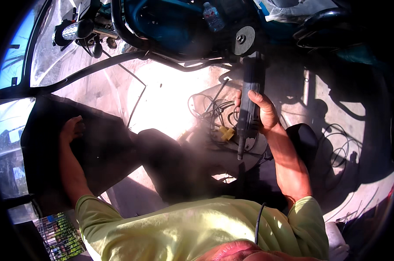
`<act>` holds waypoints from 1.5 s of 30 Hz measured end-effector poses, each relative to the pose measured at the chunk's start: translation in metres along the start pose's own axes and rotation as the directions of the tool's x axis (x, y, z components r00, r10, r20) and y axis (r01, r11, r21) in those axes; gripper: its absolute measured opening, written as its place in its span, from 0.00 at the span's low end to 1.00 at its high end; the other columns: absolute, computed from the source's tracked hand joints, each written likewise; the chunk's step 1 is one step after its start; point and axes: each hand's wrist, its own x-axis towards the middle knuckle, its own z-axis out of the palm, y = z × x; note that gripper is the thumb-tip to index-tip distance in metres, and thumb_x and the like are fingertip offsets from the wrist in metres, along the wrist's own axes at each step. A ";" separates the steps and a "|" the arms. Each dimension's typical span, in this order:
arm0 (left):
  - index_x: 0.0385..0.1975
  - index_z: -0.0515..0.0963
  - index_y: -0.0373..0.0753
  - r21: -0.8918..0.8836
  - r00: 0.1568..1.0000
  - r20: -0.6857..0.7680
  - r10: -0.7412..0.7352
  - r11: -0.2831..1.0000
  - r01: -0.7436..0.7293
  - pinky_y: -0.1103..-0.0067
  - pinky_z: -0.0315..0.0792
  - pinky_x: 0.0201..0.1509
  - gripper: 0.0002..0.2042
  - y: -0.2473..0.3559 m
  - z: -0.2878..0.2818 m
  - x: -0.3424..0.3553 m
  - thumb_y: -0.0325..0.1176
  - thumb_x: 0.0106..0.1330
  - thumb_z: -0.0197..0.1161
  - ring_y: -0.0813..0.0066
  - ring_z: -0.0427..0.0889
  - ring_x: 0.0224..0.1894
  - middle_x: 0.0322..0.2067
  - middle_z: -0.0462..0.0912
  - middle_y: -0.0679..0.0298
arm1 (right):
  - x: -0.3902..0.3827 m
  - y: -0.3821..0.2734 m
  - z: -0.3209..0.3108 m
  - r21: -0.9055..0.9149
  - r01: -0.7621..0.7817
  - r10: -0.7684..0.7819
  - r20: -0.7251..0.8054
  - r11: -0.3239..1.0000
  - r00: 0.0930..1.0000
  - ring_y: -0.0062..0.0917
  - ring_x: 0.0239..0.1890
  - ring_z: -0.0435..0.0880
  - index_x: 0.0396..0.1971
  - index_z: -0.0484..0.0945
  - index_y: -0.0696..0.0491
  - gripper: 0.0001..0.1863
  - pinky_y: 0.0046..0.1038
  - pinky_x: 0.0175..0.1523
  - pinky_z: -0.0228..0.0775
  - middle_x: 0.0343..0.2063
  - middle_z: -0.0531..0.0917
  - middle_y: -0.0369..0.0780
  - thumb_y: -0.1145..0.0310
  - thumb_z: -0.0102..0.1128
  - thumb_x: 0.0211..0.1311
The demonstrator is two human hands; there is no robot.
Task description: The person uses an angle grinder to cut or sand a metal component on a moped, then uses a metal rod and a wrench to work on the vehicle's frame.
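Note:
My right hand point(266, 111) is closed round the dark body of an angle grinder point(250, 82), thumb on top. Its round grey disc point(244, 40) points away from me, close to a black tube frame, and its tail end points toward me. Whether the disc is spinning cannot be made out. At the left, my left hand point(73, 128) rests at a large dark panel point(88, 152), its fingers loosely curved and partly in shadow. I see nothing held in it.
A bent black tube point(94, 65) crosses the upper left below a handlebar grip point(77, 30). A plastic bottle point(213, 17) lies in a blue tub-like part. On the ground are tangled cable point(216, 111), a yellow block point(226, 133) and a looped wire point(339, 150).

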 end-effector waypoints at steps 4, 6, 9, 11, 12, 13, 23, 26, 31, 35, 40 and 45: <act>0.45 0.76 0.49 0.088 0.992 0.106 -0.067 0.994 0.058 0.62 0.74 0.45 0.18 -0.018 -0.033 0.080 0.54 0.65 0.62 0.66 0.81 0.43 0.39 0.82 0.66 | -0.011 0.015 0.044 0.045 0.165 -0.155 -0.175 0.985 0.972 0.27 0.38 0.83 0.52 0.72 0.58 0.25 0.28 0.42 0.79 0.40 0.81 0.42 0.57 0.64 0.63; 0.45 0.75 0.50 0.202 0.975 0.202 -0.091 0.978 0.050 0.61 0.74 0.45 0.16 -0.019 -0.038 0.131 0.53 0.68 0.58 0.66 0.81 0.42 0.39 0.82 0.66 | -0.021 0.021 0.057 -0.017 0.207 -0.205 -0.233 0.978 0.950 0.27 0.37 0.82 0.51 0.72 0.57 0.24 0.28 0.42 0.79 0.39 0.81 0.42 0.57 0.63 0.63; 0.51 0.73 0.43 0.321 0.951 0.290 -0.109 0.947 0.010 0.61 0.77 0.42 0.19 -0.011 -0.001 0.208 0.48 0.68 0.60 0.65 0.83 0.38 0.38 0.82 0.60 | -0.030 0.039 0.081 0.001 0.230 -0.211 -0.398 0.973 0.893 0.25 0.32 0.83 0.47 0.75 0.55 0.22 0.26 0.40 0.79 0.35 0.82 0.39 0.55 0.64 0.61; 0.53 0.72 0.37 0.454 0.940 0.334 -0.074 0.887 -0.091 0.60 0.80 0.42 0.21 0.000 0.047 0.232 0.45 0.68 0.61 0.62 0.85 0.37 0.40 0.82 0.54 | -0.030 0.053 0.104 0.092 0.310 -0.242 -0.431 0.946 0.869 0.25 0.31 0.84 0.45 0.77 0.55 0.21 0.26 0.40 0.80 0.34 0.83 0.39 0.54 0.64 0.61; 0.49 0.73 0.34 0.587 0.924 0.380 -0.048 0.784 -0.200 0.62 0.80 0.38 0.21 0.004 0.070 0.230 0.46 0.68 0.62 0.63 0.86 0.38 0.39 0.83 0.54 | -0.028 0.061 0.109 0.151 0.310 -0.229 -0.396 0.939 0.889 0.26 0.32 0.84 0.46 0.76 0.55 0.21 0.27 0.40 0.81 0.36 0.83 0.40 0.54 0.64 0.62; 0.42 0.76 0.32 0.664 0.900 0.432 0.060 0.654 -0.362 0.68 0.80 0.34 0.20 0.007 0.094 0.233 0.46 0.67 0.63 0.66 0.87 0.33 0.33 0.85 0.56 | -0.028 0.070 0.117 0.166 0.342 -0.253 -0.402 0.925 0.880 0.26 0.33 0.84 0.46 0.76 0.56 0.21 0.27 0.41 0.81 0.37 0.83 0.40 0.55 0.63 0.63; 0.43 0.80 0.31 -0.283 -0.204 0.709 0.675 0.007 -0.959 0.74 0.79 0.39 0.11 0.061 0.247 0.121 0.31 0.65 0.65 0.70 0.86 0.32 0.35 0.85 0.55 | -0.012 0.155 0.161 0.107 0.472 -0.375 -0.465 0.875 0.802 0.31 0.36 0.84 0.49 0.74 0.58 0.23 0.31 0.42 0.81 0.38 0.81 0.43 0.53 0.58 0.67; 0.47 0.80 0.36 -0.157 -0.069 0.803 0.592 0.099 -0.983 0.74 0.79 0.47 0.12 0.060 0.261 0.067 0.31 0.65 0.66 0.66 0.87 0.41 0.39 0.86 0.55 | -0.014 0.167 0.165 0.002 0.415 -0.369 -0.452 0.910 0.812 0.27 0.39 0.81 0.51 0.72 0.57 0.25 0.28 0.47 0.77 0.39 0.80 0.39 0.51 0.59 0.65; 0.51 0.77 0.36 -0.517 -0.397 0.777 0.489 0.135 -0.845 0.72 0.78 0.53 0.17 0.028 0.300 0.011 0.33 0.65 0.68 0.66 0.86 0.47 0.44 0.85 0.57 | -0.008 0.177 0.175 -0.038 0.400 -0.385 -0.367 0.916 0.847 0.27 0.44 0.79 0.51 0.73 0.56 0.25 0.31 0.51 0.76 0.40 0.79 0.41 0.53 0.59 0.63; 0.58 0.74 0.36 -0.576 -0.419 0.808 0.414 0.404 -0.711 0.72 0.76 0.56 0.21 0.001 0.305 -0.025 0.33 0.67 0.66 0.69 0.83 0.53 0.50 0.83 0.56 | 0.011 0.187 0.187 -0.149 0.409 -0.425 -0.505 0.900 0.751 0.27 0.39 0.81 0.49 0.74 0.56 0.24 0.29 0.48 0.76 0.37 0.81 0.41 0.54 0.61 0.61; 0.60 0.72 0.35 -0.523 -0.377 0.846 0.378 0.441 -0.730 0.72 0.74 0.58 0.22 0.010 0.285 -0.011 0.32 0.67 0.65 0.71 0.80 0.55 0.52 0.82 0.56 | 0.026 0.187 0.197 -0.416 0.201 -0.436 -0.608 0.887 0.663 0.26 0.34 0.83 0.44 0.78 0.57 0.17 0.27 0.44 0.76 0.32 0.84 0.40 0.63 0.65 0.59; 0.60 0.72 0.33 -0.474 -0.254 0.861 0.441 0.513 -0.716 0.73 0.72 0.61 0.22 0.012 0.291 0.015 0.31 0.68 0.65 0.72 0.79 0.55 0.51 0.81 0.57 | 0.036 0.199 0.187 -0.553 0.047 -0.438 -0.602 0.832 0.668 0.25 0.36 0.85 0.44 0.79 0.58 0.15 0.28 0.45 0.76 0.34 0.86 0.39 0.71 0.67 0.58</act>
